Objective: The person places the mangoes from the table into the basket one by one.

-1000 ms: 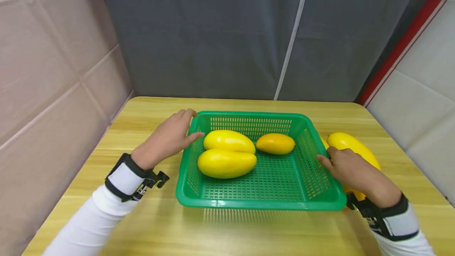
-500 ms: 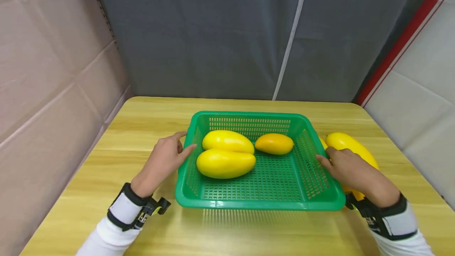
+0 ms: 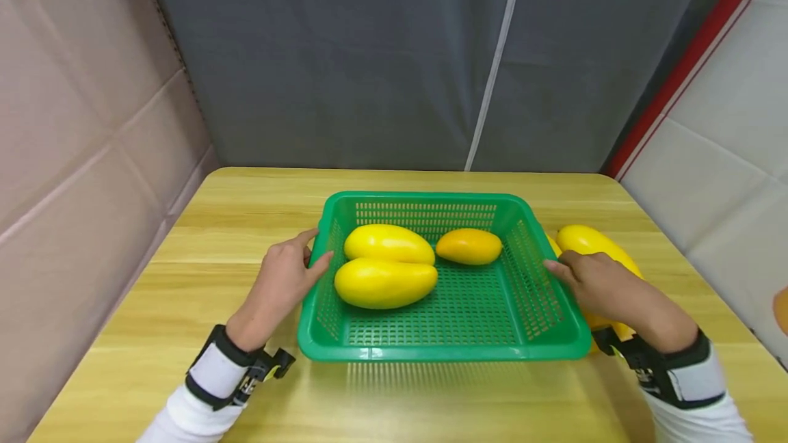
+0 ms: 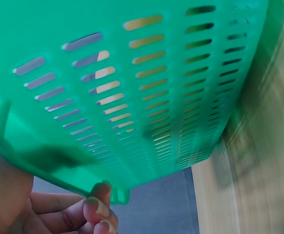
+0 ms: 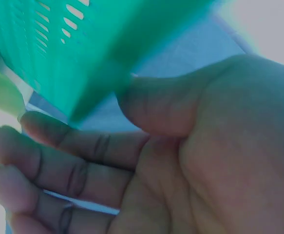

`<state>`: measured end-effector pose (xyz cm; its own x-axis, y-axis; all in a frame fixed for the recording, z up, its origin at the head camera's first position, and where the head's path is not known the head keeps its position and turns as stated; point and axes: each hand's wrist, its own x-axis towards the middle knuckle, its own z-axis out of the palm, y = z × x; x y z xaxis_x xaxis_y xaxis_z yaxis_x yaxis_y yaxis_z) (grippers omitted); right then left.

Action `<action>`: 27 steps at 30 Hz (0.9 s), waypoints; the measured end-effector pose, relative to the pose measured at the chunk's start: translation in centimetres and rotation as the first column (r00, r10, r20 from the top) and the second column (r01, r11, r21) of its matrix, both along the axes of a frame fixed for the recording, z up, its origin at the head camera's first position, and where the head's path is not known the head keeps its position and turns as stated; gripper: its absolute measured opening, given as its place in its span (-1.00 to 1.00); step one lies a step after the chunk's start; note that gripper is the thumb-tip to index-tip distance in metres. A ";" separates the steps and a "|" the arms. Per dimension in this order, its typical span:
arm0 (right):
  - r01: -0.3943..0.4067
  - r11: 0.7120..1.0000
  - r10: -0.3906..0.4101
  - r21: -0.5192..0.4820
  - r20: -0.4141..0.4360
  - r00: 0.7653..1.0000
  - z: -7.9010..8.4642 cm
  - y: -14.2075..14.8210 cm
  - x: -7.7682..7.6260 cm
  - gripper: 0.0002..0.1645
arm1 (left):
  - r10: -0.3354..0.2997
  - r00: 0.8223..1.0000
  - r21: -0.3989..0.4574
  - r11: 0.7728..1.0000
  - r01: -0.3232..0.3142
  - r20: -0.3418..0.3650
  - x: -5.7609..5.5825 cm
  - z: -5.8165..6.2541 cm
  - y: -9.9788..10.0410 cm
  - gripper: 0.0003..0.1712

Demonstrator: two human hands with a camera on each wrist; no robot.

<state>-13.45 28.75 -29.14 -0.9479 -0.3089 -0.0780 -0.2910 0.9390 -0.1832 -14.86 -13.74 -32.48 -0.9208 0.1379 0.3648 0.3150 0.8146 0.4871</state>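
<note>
Green basket (image 3: 443, 353) before you, over table (image 3: 431, 409), three yellow fruits (image 3: 386, 284) inside. Left hand (image 3: 280, 275) pinches rim; right hand (image 3: 606, 286) laps thumb over opposite rim, whether clamped cannot tell. Likely step: securing hold; next calls for even grip.

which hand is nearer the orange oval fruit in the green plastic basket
Right. The right hand is at the basket rim, right of that fruit; the left hand grips the opposite rim.
</note>
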 end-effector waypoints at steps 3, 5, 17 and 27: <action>-0.022 1.000 0.022 0.007 -0.020 1.000 0.7 0.9 0.1 -0.55 | -0.001 1.000 0.019 1.000 0.001 -0.010 0.0 0.0 0.1 -0.45; -0.036 0.999 0.037 0.017 -0.041 0.998 1.0 1.7 0.3 -0.61 | -0.005 1.000 0.025 1.000 0.006 -0.007 0.0 -0.1 0.1 -0.45; -0.213 0.973 0.228 0.090 -0.213 0.950 -1.5 7.3 2.1 -0.67 | -0.008 1.000 0.005 1.000 0.008 -0.018 -0.2 0.1 -0.2 -0.44; -0.311 0.943 0.330 0.115 -0.230 0.915 -3.9 8.4 4.0 -0.23 | -0.006 1.000 0.009 1.000 0.006 0.000 0.0 0.1 0.0 -0.43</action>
